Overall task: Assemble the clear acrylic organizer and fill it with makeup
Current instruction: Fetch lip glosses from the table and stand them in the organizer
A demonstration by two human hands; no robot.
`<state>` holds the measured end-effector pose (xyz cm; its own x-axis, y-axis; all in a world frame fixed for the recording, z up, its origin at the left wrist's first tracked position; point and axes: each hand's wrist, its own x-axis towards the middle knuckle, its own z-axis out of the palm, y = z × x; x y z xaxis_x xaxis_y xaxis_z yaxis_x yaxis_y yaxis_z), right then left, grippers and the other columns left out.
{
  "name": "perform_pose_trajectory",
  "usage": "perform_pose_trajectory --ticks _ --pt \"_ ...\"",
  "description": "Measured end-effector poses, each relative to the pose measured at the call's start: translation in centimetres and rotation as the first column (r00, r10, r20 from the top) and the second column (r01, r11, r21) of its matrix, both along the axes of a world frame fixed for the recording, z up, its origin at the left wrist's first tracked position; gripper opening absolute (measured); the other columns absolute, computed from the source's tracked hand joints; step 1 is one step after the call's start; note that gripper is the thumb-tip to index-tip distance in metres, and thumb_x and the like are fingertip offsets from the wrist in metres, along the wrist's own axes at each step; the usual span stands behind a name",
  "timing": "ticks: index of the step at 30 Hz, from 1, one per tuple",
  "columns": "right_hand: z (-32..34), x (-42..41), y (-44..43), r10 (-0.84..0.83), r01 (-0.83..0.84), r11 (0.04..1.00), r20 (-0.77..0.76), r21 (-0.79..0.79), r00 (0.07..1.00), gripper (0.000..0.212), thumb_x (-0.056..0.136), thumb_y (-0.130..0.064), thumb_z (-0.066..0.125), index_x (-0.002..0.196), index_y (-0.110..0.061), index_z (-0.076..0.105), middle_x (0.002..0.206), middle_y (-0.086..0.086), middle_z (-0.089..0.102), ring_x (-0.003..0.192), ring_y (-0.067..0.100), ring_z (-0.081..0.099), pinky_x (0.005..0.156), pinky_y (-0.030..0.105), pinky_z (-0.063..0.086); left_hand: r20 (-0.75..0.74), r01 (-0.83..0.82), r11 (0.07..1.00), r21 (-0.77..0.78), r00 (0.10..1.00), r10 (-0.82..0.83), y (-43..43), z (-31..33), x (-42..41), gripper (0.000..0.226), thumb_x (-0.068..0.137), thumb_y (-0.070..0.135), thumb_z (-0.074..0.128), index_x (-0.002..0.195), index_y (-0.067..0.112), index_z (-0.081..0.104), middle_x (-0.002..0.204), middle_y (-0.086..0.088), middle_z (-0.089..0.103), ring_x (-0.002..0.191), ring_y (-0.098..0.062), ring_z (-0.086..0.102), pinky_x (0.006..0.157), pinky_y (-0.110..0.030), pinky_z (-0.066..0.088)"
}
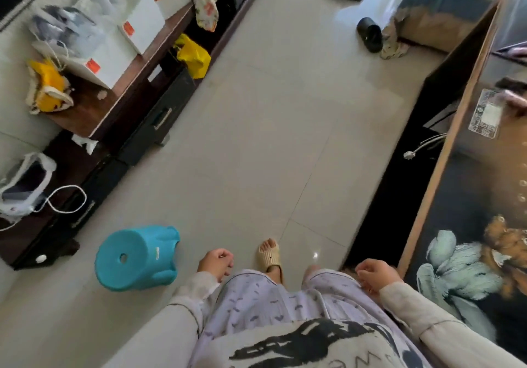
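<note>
1. Down by the hips, the left hand point(215, 262) and right hand point(373, 275) hang with fingers loosely curled, holding nothing.
2. Just left of the left hand, a round teal plastic stool point(137, 256) sits on the pale glossy floor tiles point(285, 111).
3. A low dark wooden cabinet point(85, 111) on the left carries white cardboard boxes point(142, 22); a yellow plastic bag point(194, 55) is on its lower shelf.
4. I cannot tell where the clear acrylic organizer is.

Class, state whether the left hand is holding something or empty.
Empty: the left hand hangs loosely curled, with nothing in it.
</note>
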<state>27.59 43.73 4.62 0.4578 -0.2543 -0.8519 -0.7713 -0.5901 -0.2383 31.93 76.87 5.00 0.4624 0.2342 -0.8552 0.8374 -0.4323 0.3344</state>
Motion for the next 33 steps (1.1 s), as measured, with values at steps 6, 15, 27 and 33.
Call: perform_pose_trajectory --ticks 6,15,27,33 --pt "1.0 1.8 1.1 -0.229 0.228 0.973 -0.071 -0.023 0.971 0.021 0.088 -0.013 0.054 0.104 -0.007 0.067 0.110 0.014 0.068 0.100 0.025 0.060 0.084 0.026 0.043 0.052 0.261 0.964 0.047 0.963 -0.263 -0.2 1.9 12.9 0.035 0.090 0.000 0.045 0.061 0.018 0.049 0.061 -0.002 0.051 0.046 -0.014 0.046 0.038 -0.016 0.028" --pt "0.5 8.9 -2.0 -0.376 0.374 0.927 -0.054 -0.041 0.925 0.024 0.088 -0.005 0.050 0.106 -0.003 0.065 0.109 0.017 0.068 0.086 0.022 0.056 0.076 0.024 0.042 -0.059 0.505 0.863 0.035 0.863 -0.502 -6.0 0.7 21.6 0.030 0.088 -0.002 0.043 0.065 0.017 0.051 0.062 0.001 0.052 0.049 -0.013 0.043 0.045 -0.020 0.029" --pt "1.9 28.0 -13.0 -0.396 0.395 0.917 0.009 0.046 0.918 0.010 0.088 -0.003 0.048 0.086 -0.010 0.054 0.062 -0.002 0.052 0.050 0.009 0.048 0.033 0.005 0.033 -0.228 0.670 0.734 0.111 0.736 -0.637 -14.7 0.6 33.8 0.025 0.091 0.011 0.047 0.069 0.021 0.052 0.091 -0.006 0.059 0.080 -0.021 0.051 0.074 -0.020 0.035" --pt "1.8 34.5 -16.2 -0.452 0.451 0.891 0.016 0.063 0.892 0.010 0.087 -0.002 0.048 0.083 -0.009 0.054 0.056 -0.002 0.049 0.049 0.008 0.045 0.046 0.014 0.035 -0.173 0.720 0.680 0.135 0.693 -0.700 -21.1 0.3 43.9 0.022 0.089 0.008 0.049 0.099 0.007 0.068 0.108 -0.016 0.069 0.088 -0.025 0.057 0.084 -0.028 0.046"
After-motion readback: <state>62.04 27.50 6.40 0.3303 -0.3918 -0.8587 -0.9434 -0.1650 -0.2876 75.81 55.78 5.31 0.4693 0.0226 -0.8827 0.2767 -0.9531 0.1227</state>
